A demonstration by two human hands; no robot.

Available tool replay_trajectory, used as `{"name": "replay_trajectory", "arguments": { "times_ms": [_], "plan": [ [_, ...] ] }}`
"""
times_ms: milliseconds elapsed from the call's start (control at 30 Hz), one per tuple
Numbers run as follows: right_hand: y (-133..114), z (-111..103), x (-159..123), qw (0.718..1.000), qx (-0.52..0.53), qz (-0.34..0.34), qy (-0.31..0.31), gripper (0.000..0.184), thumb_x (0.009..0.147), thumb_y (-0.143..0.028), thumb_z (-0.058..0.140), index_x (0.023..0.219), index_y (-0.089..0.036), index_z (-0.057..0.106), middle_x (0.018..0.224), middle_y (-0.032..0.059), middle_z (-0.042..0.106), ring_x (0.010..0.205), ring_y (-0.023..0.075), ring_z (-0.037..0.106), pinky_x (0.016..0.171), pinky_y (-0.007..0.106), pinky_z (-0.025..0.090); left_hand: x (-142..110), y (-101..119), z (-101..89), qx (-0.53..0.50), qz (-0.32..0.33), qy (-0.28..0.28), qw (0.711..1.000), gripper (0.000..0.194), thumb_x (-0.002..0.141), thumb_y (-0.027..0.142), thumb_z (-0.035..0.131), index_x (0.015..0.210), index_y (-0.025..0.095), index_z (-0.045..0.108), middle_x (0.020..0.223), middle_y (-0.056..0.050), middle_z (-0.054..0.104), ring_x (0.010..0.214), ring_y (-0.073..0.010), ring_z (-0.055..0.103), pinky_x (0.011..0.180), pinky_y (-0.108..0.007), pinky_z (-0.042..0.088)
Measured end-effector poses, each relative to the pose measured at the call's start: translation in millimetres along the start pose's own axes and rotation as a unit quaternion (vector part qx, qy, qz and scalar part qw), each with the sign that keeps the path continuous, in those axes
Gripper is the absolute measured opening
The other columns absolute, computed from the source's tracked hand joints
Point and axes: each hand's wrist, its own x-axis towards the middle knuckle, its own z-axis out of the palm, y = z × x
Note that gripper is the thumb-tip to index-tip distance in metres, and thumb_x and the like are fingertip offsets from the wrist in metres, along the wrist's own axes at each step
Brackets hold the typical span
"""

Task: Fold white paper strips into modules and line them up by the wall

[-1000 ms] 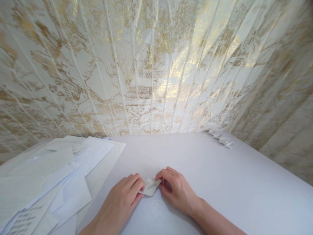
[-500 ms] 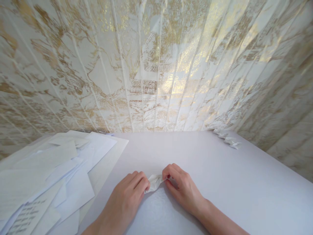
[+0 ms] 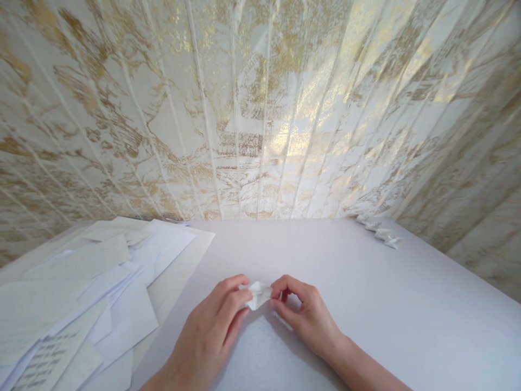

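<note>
A small folded piece of white paper is held between my two hands, just above the white tabletop. Its left end is between the thumb and fingers of my left hand, which cover part of it. My right hand pinches the right end with thumb and forefinger. Creases and a raised middle show on the paper; the finer folds are too small to make out.
Loose white sheets and slips, some with print, spread over the left side of the table. Several small folded paper pieces lie in a row at the back right. A gold-patterned curtain hangs behind the table.
The folded paper has turned and looks shorter and more bunched between the hands. My left fingers have spread a little and shifted along it. The view has swung slightly left.
</note>
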Motion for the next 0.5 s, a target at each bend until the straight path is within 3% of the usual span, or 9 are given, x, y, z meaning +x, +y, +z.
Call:
{"name": "replay_trajectory", "arguments": {
  "times_ms": [67, 167, 233, 300, 433, 500],
  "plan": [
    [-3, 4, -1, 1.000, 0.014, 0.013, 0.004, 0.010, 0.086, -0.018, 0.059, 0.076, -0.018, 0.060, 0.071, -0.0017, 0.061, 0.065, 0.0126, 0.056, 0.063, 0.022, 0.043, -1, 3, 4.9, -0.080, -0.122, 0.012, 0.989, 0.041, 0.094, 0.027, 0.052, 0.130, 0.031, 0.032, 0.119, -0.005, 0.055, 0.090, -0.0174, 0.061, 0.080, -0.033, 0.051],
    [-10, 9, -5, 0.999, 0.031, 0.014, -0.004, 0.013, 0.084, -0.019, 0.058, 0.071, -0.018, 0.059, 0.067, -0.0021, 0.059, 0.061, 0.0118, 0.054, 0.056, 0.020, 0.039, -3, 11, 13.9, -0.261, -0.260, -0.012, 0.930, 0.047, 0.094, 0.041, 0.051, 0.131, 0.028, 0.024, 0.111, -0.005, 0.058, 0.078, -0.0157, 0.061, 0.073, -0.033, 0.051],
    [-14, 12, -7, 0.999, 0.042, 0.011, -0.023, 0.008, 0.081, -0.017, 0.057, 0.074, -0.017, 0.060, 0.071, -0.0014, 0.062, 0.062, 0.0118, 0.056, 0.056, 0.020, 0.039, -2, 17, 17.1, -0.336, -0.268, -0.033, 0.902, 0.042, 0.095, 0.043, 0.049, 0.127, 0.026, 0.029, 0.106, -0.004, 0.059, 0.079, -0.0151, 0.060, 0.073, -0.031, 0.049],
    [-16, 13, -9, 0.998, 0.046, 0.015, -0.040, 0.007, 0.077, -0.016, 0.057, 0.070, -0.018, 0.058, 0.069, -0.0020, 0.061, 0.060, 0.0112, 0.054, 0.055, 0.020, 0.037, -2, 22, 16.4, -0.352, -0.256, -0.047, 0.899, 0.039, 0.095, 0.043, 0.048, 0.127, 0.025, 0.033, 0.099, -0.002, 0.061, 0.078, -0.0149, 0.059, 0.072, -0.030, 0.047],
    [-18, 16, -9, 0.997, 0.036, 0.045, -0.045, 0.020, 0.075, -0.016, 0.059, 0.059, -0.019, 0.046, 0.055, -0.0059, 0.048, 0.051, 0.0084, 0.042, 0.048, 0.020, 0.030, -3, 30, 9.9, -0.314, -0.224, -0.074, 0.919, 0.032, 0.097, 0.040, 0.041, 0.126, 0.027, 0.040, 0.098, -0.001, 0.062, 0.081, -0.0158, 0.061, 0.075, -0.029, 0.047],
    [-21, 19, -10, 0.997, 0.033, 0.058, -0.043, 0.018, 0.076, -0.015, 0.058, 0.063, -0.020, 0.045, 0.055, -0.0070, 0.046, 0.049, 0.0081, 0.040, 0.047, 0.019, 0.029, -6, 34, 9.7, -0.263, -0.221, -0.081, 0.936, 0.038, 0.093, 0.032, 0.045, 0.130, 0.029, 0.035, 0.096, 0.000, 0.061, 0.073, -0.0141, 0.060, 0.073, -0.028, 0.048]
  ]
}}
